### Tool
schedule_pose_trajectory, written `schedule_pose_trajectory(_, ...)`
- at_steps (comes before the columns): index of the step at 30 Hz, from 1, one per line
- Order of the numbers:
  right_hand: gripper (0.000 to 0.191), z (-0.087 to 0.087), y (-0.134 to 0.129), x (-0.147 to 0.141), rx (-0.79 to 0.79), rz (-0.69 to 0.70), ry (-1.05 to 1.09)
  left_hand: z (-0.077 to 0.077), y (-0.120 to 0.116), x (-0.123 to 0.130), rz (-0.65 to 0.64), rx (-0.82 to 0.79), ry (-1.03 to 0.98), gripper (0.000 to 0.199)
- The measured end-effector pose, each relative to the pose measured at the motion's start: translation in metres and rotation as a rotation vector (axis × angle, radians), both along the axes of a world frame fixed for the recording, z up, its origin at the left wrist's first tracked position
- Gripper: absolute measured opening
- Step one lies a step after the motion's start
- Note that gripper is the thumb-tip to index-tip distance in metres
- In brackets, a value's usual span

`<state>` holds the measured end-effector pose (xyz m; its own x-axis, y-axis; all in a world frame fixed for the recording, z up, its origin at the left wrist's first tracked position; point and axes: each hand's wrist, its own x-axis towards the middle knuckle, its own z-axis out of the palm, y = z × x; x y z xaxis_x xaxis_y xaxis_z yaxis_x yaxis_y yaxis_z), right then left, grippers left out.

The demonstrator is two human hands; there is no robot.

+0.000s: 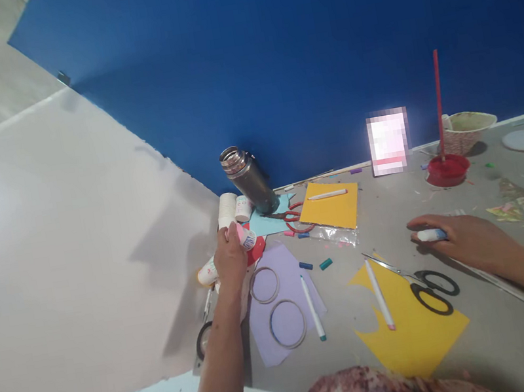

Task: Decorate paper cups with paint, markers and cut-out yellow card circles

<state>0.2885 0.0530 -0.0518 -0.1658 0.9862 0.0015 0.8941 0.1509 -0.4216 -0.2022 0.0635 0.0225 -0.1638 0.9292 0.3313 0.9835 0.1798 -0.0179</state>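
Note:
At the table's left side, my left hand (230, 254) is closed on a small pink-and-white printed item (246, 237), whose kind I cannot make out. Just behind it are a stack of white paper cups (228, 206) and a printed paper cup (243, 208). Another printed cup (208, 272) lies on its side left of the hand. On the right, my right hand (472, 239) is low over the table with its fingers curled round a small white tube with a blue end (431, 235). Black-handled scissors (419, 280) rest on cut yellow paper (407, 332) nearer my body.
A dark open flask (250, 181) stands by the blue wall. Red-handled scissors (290, 217) lie beside orange paper (335, 204). Tape rings (290, 346) and a marker (313, 307) are on purple paper (272, 353). A red dish (448, 172) holds a stick; a bowl (468, 131) stands behind.

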Motion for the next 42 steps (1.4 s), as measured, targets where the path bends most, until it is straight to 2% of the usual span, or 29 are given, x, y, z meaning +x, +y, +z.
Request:
schedule_pose_trajectory(3, 0.042, -0.001, 0.000, 0.001, -0.082, 0.034, 0.026, 0.003, -0.004, 0.006, -0.019, -0.038, 0.007, 0.067)
schedule_pose_trajectory(6, 0.043, -0.002, 0.001, 0.002, -0.082, 0.034, 0.039, 0.012, -0.010, 0.009, -0.003, -0.056, -0.005, 0.069)
schedule_pose_trajectory(9, 0.044, -0.002, 0.002, 0.002, -0.095, 0.036, 0.023, 0.022, -0.012, 0.008, 0.028, -0.020, -0.042, 0.071)
schedule_pose_trajectory(11, 0.045, 0.000, 0.002, 0.001, -0.117, 0.037, 0.007, 0.026, -0.009, 0.005, 0.011, 0.009, -0.076, 0.065)
schedule_pose_trajectory(20, 0.042, 0.000, 0.000, 0.000, -0.081, 0.039, 0.015, 0.013, 0.009, -0.008, -0.101, -0.051, -0.165, 0.053)
schedule_pose_trajectory(26, 0.041, -0.002, 0.000, 0.000, -0.079, 0.048, -0.001, 0.021, 0.015, -0.013, -0.087, -0.084, -0.150, 0.052)
schedule_pose_trajectory(34, 0.041, 0.008, -0.001, -0.004, -0.099, 0.038, -0.020, 0.028, 0.021, -0.015, -0.118, -0.134, -0.117, 0.049)
schedule_pose_trajectory(37, 0.042, 0.008, -0.002, -0.005, -0.068, 0.042, -0.033, 0.030, 0.017, -0.004, -0.155, 0.010, -0.076, 0.053)
schedule_pose_trajectory(39, 0.041, 0.008, -0.002, -0.006, -0.042, 0.038, -0.034, 0.029, 0.016, 0.017, -0.240, 0.108, -0.078, 0.047)
schedule_pose_trajectory(40, 0.040, 0.008, -0.002, -0.006, -0.035, 0.035, -0.033, 0.028, 0.016, 0.032, -0.297, 0.084, -0.102, 0.043)
schedule_pose_trajectory(42, 0.039, 0.008, -0.002, -0.006, -0.027, 0.033, -0.029, 0.023, 0.021, 0.067, -0.416, -0.100, -0.104, 0.035)
